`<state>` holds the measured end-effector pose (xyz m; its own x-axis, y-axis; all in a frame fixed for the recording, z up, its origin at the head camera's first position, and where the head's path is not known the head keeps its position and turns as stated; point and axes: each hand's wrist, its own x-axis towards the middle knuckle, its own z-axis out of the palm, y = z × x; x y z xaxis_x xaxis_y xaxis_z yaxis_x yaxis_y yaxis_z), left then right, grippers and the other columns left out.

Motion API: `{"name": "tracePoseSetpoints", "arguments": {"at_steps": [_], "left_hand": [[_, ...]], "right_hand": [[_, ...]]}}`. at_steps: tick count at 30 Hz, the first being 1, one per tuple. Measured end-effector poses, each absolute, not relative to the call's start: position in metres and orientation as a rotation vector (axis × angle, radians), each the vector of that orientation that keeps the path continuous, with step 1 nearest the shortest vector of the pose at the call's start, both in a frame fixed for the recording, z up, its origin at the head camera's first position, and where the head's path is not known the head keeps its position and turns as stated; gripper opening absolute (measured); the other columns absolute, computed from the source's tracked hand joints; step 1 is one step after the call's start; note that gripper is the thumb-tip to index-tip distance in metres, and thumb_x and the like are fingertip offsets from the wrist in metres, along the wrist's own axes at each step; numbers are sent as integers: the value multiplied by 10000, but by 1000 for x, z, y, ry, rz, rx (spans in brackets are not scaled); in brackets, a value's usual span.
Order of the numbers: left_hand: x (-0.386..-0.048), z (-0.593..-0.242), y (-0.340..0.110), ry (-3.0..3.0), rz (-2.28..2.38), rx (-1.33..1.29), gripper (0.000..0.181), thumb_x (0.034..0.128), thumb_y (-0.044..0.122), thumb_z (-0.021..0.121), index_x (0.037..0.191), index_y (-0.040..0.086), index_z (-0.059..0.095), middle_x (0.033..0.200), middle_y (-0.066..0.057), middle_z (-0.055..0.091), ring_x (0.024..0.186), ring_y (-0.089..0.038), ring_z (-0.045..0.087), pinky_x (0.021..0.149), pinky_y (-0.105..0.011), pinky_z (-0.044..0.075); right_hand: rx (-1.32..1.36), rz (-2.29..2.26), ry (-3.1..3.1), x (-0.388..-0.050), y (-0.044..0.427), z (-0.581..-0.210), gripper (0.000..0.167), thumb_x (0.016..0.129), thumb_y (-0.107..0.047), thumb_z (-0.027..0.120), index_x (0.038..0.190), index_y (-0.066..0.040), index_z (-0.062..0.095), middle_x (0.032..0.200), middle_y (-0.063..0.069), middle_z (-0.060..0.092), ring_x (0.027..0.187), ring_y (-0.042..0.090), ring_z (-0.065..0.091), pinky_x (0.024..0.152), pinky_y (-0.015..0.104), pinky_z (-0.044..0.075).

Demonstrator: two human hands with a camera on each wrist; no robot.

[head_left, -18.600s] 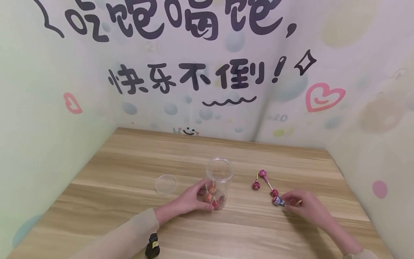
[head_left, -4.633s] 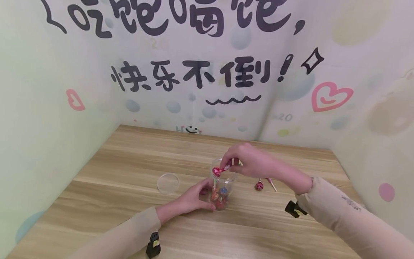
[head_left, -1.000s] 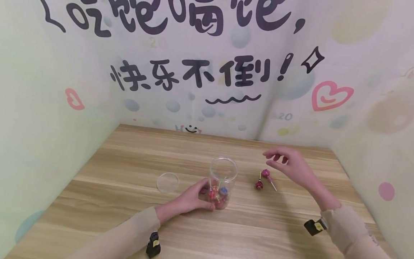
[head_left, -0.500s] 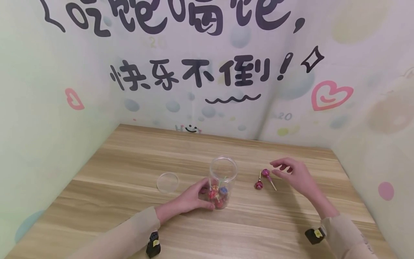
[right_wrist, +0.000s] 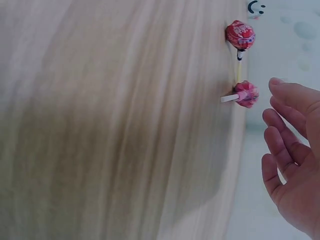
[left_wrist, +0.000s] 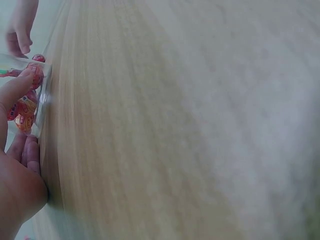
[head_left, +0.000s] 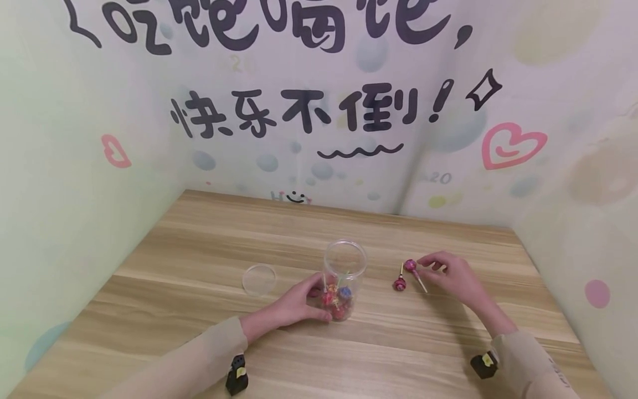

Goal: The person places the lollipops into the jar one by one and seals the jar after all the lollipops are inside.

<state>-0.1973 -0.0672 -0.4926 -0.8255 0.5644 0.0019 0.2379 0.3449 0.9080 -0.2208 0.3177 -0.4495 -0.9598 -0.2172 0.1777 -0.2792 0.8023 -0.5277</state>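
My left hand (head_left: 294, 303) grips the lower side of a clear plastic jar (head_left: 353, 277), thumb in front and fingers behind. Several wrapped lollipops (head_left: 339, 302), red, orange and blue, lie in the bottom of the uncovered jar. Two lollipops are on the wood to the right of it: a pink one (head_left: 410, 265) with its stick toward me, and a dark red one (head_left: 400, 284) with its stick pointing away. My right hand (head_left: 451, 274) hovers just right of the pink lollipop. Its fingers are loosely bent and hold nothing, as the right wrist view shows.
A clear round lid (head_left: 259, 280) lies flat left of the jar. The wooden table (head_left: 224, 238) meets printed walls (head_left: 299, 172) at the back and on both sides. A black wrist camera (head_left: 236, 376) sits below my left sleeve.
Over the longer span, lollipops from the right side of the table have gone into the jar. In the last second my right hand has come down beside the pink lollipop. My left hand stays put.
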Motion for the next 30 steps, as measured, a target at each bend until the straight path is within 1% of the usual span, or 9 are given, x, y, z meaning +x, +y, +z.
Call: {"name": "tracePoseSetpoints", "arguments": {"at_steps": [5, 10, 12, 15, 18, 20, 24, 30], "left_hand": [[-198, -492, -66, 2300, 1473, 710, 740, 751, 183, 858, 1397, 177, 497, 1292, -70, 616, 1215, -243, 574, 1077, -415, 442], [-196, -490, -67, 2302, 1466, 699, 730, 753, 188, 857, 1389, 174, 499, 1285, -61, 617, 1215, -244, 573, 1073, -420, 444], [-196, -489, -67, 2299, 1467, 699, 728, 755, 187, 856, 1388, 165, 498, 1282, -63, 617, 1214, -247, 573, 1070, -421, 445], [-196, -489, -67, 2297, 1467, 704, 727, 759, 187, 854, 1391, 160, 496, 1286, -64, 615, 1215, -250, 572, 1067, -418, 447], [-196, -489, -67, 2298, 1468, 700, 726, 760, 190, 854, 1391, 170, 497, 1291, -59, 614, 1218, -246, 568, 1067, -414, 445], [-196, -490, -67, 2299, 1469, 700, 724, 759, 190, 854, 1389, 176, 499, 1289, -58, 615, 1218, -245, 568, 1068, -415, 444], [-196, -491, -67, 2296, 1473, 702, 724, 755, 184, 856, 1387, 174, 501, 1289, -63, 617, 1218, -248, 568, 1071, -424, 444], [-195, -490, -67, 2292, 1475, 690, 724, 753, 184, 858, 1383, 180, 502, 1295, -73, 614, 1222, -253, 565, 1080, -449, 440]], "right_hand": [[392, 815, -2947, -224, 319, -454, 219, 845, -257, 782, 1028, -143, 741, 978, 18, 733, 878, 154, 641, 758, 271, 519], [405, 835, -3032, -226, 316, -455, 278, 839, -228, 781, 1062, -75, 716, 1018, 96, 739, 918, 231, 686, 840, 430, 565], [417, 838, -3049, -226, 314, -454, 302, 830, -223, 786, 1064, -48, 708, 1015, 116, 742, 916, 246, 687, 840, 450, 563], [414, 827, -3048, -227, 313, -454, 282, 819, -197, 795, 1039, -41, 713, 969, 99, 745, 865, 200, 675, 791, 370, 555], [426, 817, -3027, -229, 313, -456, 238, 814, -148, 794, 1013, -39, 720, 915, 72, 742, 808, 132, 644, 721, 259, 508], [435, 809, -3011, -232, 314, -458, 213, 811, -110, 788, 998, -32, 724, 886, 68, 733, 776, 110, 625, 684, 221, 484], [447, 783, -2999, -237, 315, -462, 184, 807, -76, 781, 978, -30, 730, 868, 65, 721, 765, 93, 617, 678, 211, 484], [488, 764, -3003, -245, 317, -464, 140, 824, -47, 753, 962, -29, 736, 850, 78, 734, 752, 119, 641, 678, 242, 515]]}}
